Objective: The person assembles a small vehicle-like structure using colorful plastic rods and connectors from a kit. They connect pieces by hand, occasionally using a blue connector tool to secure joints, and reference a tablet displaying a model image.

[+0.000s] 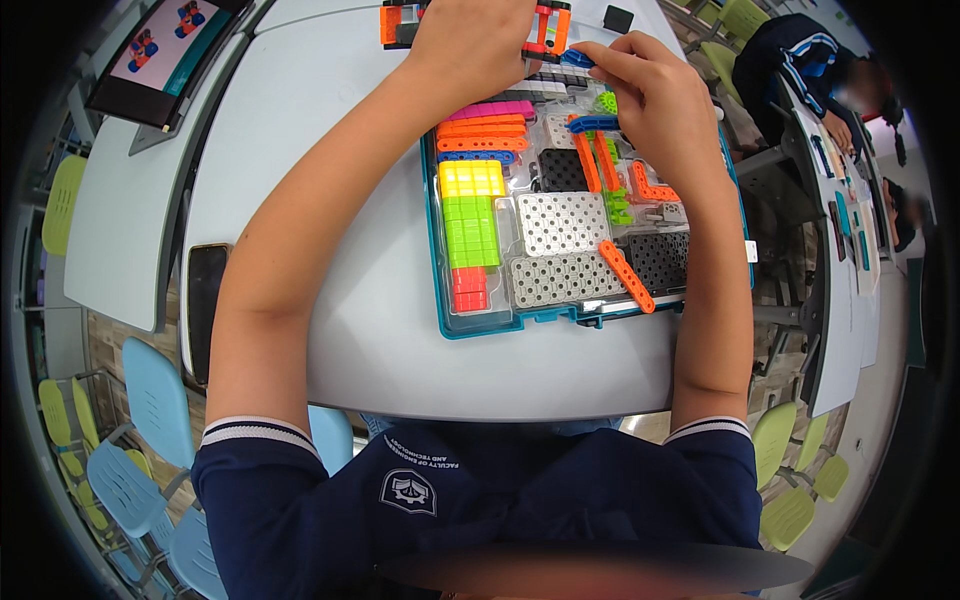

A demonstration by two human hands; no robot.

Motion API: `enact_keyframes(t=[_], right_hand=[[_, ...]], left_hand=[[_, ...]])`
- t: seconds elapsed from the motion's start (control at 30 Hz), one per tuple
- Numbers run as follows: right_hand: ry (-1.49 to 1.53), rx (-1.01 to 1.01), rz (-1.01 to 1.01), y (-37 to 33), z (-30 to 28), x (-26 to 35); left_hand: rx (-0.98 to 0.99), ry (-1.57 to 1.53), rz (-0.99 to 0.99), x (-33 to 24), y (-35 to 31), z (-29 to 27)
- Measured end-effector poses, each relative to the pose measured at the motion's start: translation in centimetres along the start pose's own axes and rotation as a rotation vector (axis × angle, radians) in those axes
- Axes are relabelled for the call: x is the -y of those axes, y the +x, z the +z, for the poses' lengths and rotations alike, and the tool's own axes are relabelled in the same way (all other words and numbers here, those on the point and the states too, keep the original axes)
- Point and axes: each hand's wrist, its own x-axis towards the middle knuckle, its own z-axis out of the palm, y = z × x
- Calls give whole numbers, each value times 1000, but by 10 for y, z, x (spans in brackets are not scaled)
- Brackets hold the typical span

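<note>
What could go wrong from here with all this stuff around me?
The phone lies along the left edge of the table, near your left elbow, so a nudge might send it off. An orange strip lies across other parts at the front of the box; your right forearm could brush it out of place. Your left hand holds the orange and black model, so a slip might loosen it.

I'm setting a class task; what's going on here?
Someone's left hand grips an orange-and-black model. The right hand is beside it, fingers at a blue piece; whether they pinch it is unclear. Nearer the body, a teal-rimmed tray holds coloured blocks, and an orange strip lies across its grey plates.
</note>
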Motion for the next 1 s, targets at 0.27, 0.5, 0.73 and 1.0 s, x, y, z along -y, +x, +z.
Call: enact_keyframes(t=[0.27, 0.5, 0.73, 1.0], right_hand=[[-20, 32, -15, 1, -4, -4], [280, 25, 100, 4, -23, -11], [315, -67, 186, 5, -21, -20], [364, -69, 233, 3, -18, -14]], left_hand=[[25, -7, 10, -6, 1, -4], [9, -74, 6, -5, 5, -10], [19, -78, 42, -12, 4, -10], [10, -118, 45, -14, 5, -12]])
